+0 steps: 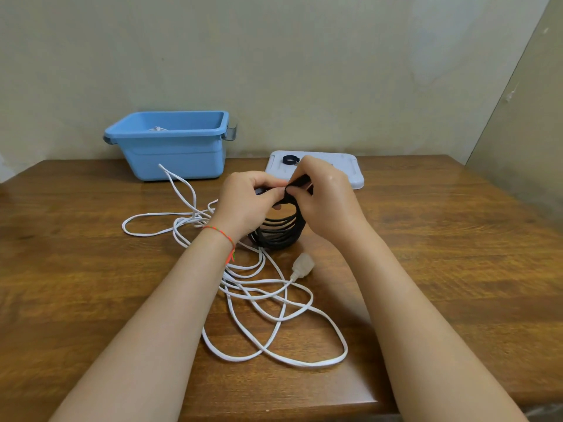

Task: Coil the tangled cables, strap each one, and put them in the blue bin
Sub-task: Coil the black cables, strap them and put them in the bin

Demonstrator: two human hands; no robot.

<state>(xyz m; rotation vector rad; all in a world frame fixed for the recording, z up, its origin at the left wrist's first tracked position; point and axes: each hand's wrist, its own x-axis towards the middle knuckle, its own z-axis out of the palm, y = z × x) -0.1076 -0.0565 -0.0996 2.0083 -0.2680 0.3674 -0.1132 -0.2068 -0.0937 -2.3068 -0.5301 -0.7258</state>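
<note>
The blue bin point(170, 147) stands at the back of the table point(441, 239), with a bit of white cord point(157, 129) showing inside. Beside it lies the white lid point(350, 170), bearing a black strap ring point(288, 159). Left hand point(243, 205) grips the coiled black cable point(278, 233); right hand point(326, 202) pinches a black strap point(300, 181) at its top. The tangled white cable point(259, 287) sprawls on the table.

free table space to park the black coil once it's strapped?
Bare wood right of the right hand, between the white lid and the table's near edge. Also the left edge, beyond the white cable. Crowded: centre, where that cable sprawls from the blue bin to the near edge.
</note>
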